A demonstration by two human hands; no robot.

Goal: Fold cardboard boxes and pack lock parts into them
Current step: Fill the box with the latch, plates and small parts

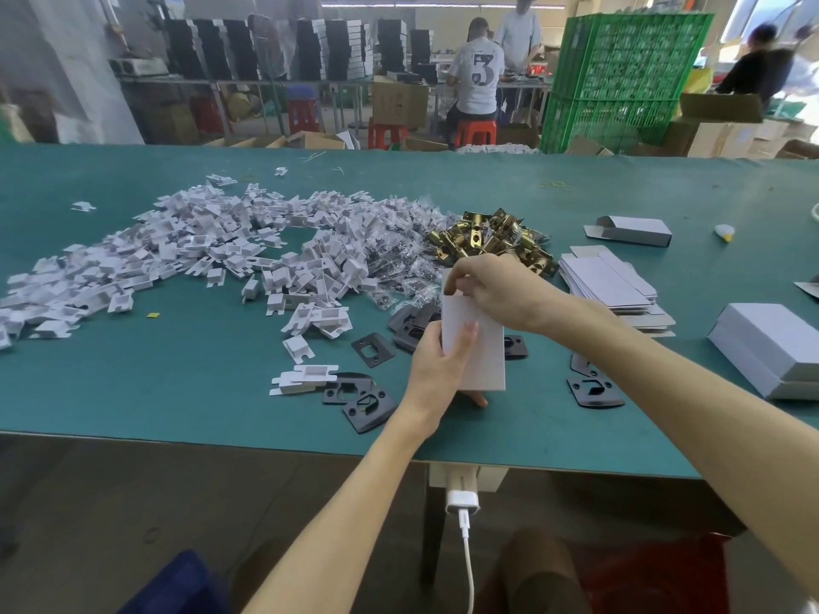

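Box (pixel 481 347) upright near table (pixel 199 392) edge, left hand (pixel 436 365) gripping side, right hand (pixel 501 290) pinching top

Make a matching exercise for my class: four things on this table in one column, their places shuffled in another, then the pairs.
1 small white box
2 brass latches
3 flat box blanks
4 white inserts

A spread across the left
B stacked at the right
C held by left hand and right hand
D heaped beyond the hands

Pairs: 1-C, 2-D, 3-B, 4-A

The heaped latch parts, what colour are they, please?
The latch parts are brass-gold; head view.
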